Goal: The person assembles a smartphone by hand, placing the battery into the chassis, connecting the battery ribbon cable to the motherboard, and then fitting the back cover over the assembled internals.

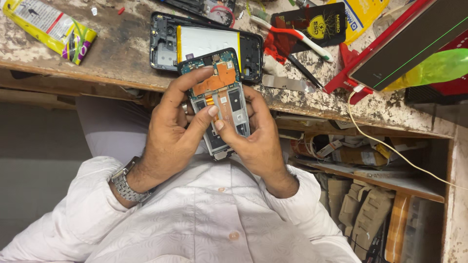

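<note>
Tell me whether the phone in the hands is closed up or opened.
Opened: the phone has no back cover, with orange flex cable and circuit board exposed.

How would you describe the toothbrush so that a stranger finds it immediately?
Look at the worn workbench, upper middle, right of the opened phone shell. The toothbrush lies slanted across a black card. Only it has a white and red handle with bristles.

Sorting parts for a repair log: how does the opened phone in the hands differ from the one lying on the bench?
The held phone shows orange flex cables and a bare board, gripped by left hand and right hand; the bench phone lies flat, untouched, a pale battery filling it. Both have their backs off.
</note>
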